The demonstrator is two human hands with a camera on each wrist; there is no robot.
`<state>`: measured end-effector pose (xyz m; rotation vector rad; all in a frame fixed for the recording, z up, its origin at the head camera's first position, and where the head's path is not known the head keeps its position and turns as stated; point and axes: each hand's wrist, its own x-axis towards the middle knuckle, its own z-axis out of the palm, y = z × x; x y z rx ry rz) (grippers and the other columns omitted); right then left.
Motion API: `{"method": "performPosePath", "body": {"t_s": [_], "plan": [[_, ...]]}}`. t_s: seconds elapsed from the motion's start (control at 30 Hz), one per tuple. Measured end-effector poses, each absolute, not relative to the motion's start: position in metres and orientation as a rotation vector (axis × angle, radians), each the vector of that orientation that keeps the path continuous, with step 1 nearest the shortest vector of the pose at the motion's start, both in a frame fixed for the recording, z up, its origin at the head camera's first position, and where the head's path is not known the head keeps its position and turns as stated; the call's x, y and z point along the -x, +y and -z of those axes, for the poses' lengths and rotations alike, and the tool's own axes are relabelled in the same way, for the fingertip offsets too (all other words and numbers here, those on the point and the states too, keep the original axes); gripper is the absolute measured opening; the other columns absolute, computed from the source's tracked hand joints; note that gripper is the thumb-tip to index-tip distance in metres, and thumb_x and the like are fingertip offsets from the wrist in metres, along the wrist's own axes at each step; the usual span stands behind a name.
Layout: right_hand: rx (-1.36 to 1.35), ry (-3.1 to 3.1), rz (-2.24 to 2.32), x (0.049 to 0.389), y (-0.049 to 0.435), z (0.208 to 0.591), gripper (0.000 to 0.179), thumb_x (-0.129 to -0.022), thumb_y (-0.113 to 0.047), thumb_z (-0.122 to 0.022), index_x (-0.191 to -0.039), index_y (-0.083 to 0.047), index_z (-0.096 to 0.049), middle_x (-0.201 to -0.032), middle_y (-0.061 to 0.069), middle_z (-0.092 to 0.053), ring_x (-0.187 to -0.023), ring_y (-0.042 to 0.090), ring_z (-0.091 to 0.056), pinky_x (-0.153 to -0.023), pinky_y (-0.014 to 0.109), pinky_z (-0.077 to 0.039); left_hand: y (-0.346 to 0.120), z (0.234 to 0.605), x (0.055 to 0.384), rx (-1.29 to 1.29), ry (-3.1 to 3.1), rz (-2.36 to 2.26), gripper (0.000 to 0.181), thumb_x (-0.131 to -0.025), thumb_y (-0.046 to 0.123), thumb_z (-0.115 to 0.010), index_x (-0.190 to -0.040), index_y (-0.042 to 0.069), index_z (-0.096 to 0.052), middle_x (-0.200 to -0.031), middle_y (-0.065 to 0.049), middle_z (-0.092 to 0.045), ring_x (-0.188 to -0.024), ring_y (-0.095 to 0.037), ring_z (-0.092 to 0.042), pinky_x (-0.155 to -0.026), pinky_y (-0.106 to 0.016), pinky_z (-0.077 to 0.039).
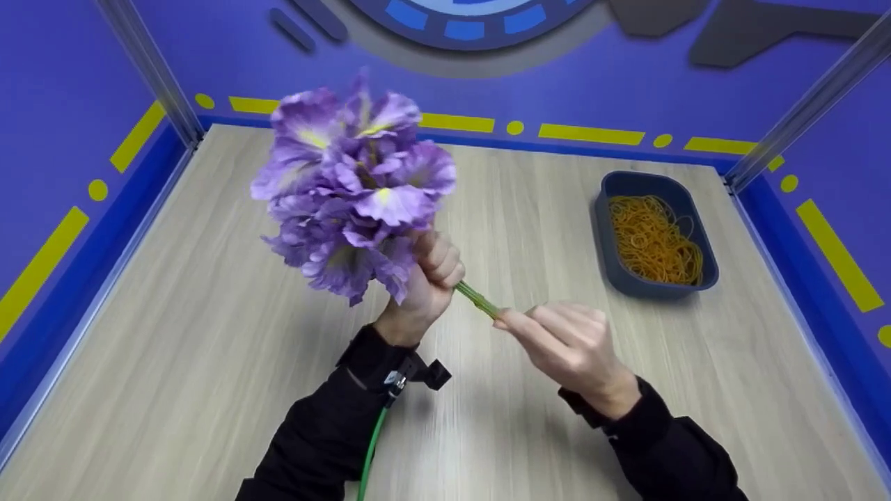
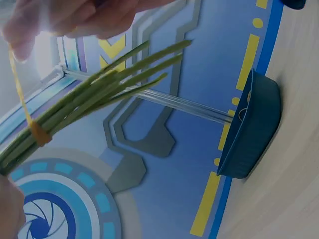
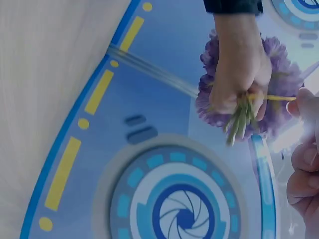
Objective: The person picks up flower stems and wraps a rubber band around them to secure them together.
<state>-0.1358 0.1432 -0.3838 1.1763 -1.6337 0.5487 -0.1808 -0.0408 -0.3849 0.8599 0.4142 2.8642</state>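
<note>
Purple iris-like flowers (image 1: 355, 188) form a bunch in the head view, blooms up and to the left. My left hand (image 1: 428, 278) grips their green stems (image 2: 99, 92) just under the blooms. To the right of it, my right hand (image 1: 571, 344) pinches a yellow rubber band (image 3: 280, 98). In the left wrist view, the band is wrapped around the stems and pulled taut away from them toward the right fingers. The cut stem ends stick out free beyond the band. The left palm is hidden behind the flowers in the head view.
A dark blue-grey plastic box (image 1: 658, 289) with many rubber bands (image 1: 654, 243) stands at the right of the wood-grain table (image 1: 174, 313). Blue printed panels (image 1: 487, 90) enclose the back and sides. A green cable (image 1: 372, 445) runs from the left wrist.
</note>
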Motion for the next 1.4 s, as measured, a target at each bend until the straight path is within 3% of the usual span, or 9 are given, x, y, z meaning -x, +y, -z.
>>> {"method": "performPosePath", "body": {"t_s": [0.17,0.37,0.57,0.83,1.07,1.4], "plan": [[-1.111,-1.709,-0.63,0.147,0.154,0.384,0.022,-0.097,-0.022,-0.071,-0.084,-0.004,-0.075,-0.059,-0.003,-0.05,-0.041,0.007,-0.035,-0.034,0.021,-0.03,-0.036,0.38,0.172,-0.847,0.457,-2.701,0.064,-0.092,0.037,-0.07,-0.062,0.018,-0.017,-0.053,0.007,-0.012,-0.046,-0.005,-0.007,-0.042,-0.019,-0.005],[-1.105,-1.802,-0.694,0.16,0.162,0.393,0.018,-0.097,-0.023,-0.07,-0.09,-0.007,-0.076,-0.066,-0.002,-0.053,-0.047,0.007,-0.037,-0.039,0.023,-0.032,-0.032,0.374,0.165,-0.657,0.241,-2.631,0.061,-0.095,0.025,-0.067,-0.06,0.02,-0.017,-0.052,0.01,-0.013,-0.044,-0.003,-0.007,-0.041,-0.018,-0.004],[-1.174,-1.929,-0.797,0.17,0.166,0.405,0.017,-0.1,-0.022,-0.065,-0.1,-0.01,-0.076,-0.076,-0.001,-0.058,-0.054,0.006,-0.043,-0.046,0.02,-0.038,-0.03,0.372,0.16,-0.635,0.079,-2.666,0.058,-0.096,0.02,-0.063,-0.06,0.021,-0.018,-0.051,0.01,-0.013,-0.044,-0.003,-0.009,-0.041,-0.018,-0.006],[-1.319,-1.947,-1.1,0.175,0.153,0.424,0.017,-0.103,-0.012,-0.059,-0.103,-0.001,-0.072,-0.085,0.005,-0.063,-0.066,0.012,-0.055,-0.06,0.018,-0.048,-0.033,0.369,0.157,-0.633,0.018,-2.776,0.056,-0.097,0.019,-0.06,-0.059,0.021,-0.018,-0.05,0.01,-0.015,-0.044,-0.004,-0.01,-0.041,-0.019,-0.006],[-1.404,-1.973,-1.282,0.138,0.119,0.442,0.017,-0.105,-0.009,-0.053,-0.102,0.002,-0.066,-0.091,0.009,-0.066,-0.076,0.02,-0.065,-0.073,0.021,-0.055,-0.048,0.364,0.161,-0.647,-0.111,-2.923,0.057,-0.096,0.018,-0.061,-0.058,0.022,-0.018,-0.049,0.01,-0.015,-0.043,-0.004,-0.011,-0.039,-0.019,-0.009],[-1.263,-2.189,-0.913,0.088,0.113,0.414,0.016,-0.107,-0.01,-0.05,-0.109,-0.005,-0.065,-0.098,-0.001,-0.062,-0.082,0.006,-0.062,-0.073,0.016,-0.054,-0.056,0.372,0.176,-0.768,-0.042,-3.009,0.058,-0.099,0.021,-0.061,-0.062,0.018,-0.017,-0.053,0.008,-0.013,-0.044,-0.003,-0.008,-0.04,-0.018,-0.006]]}}
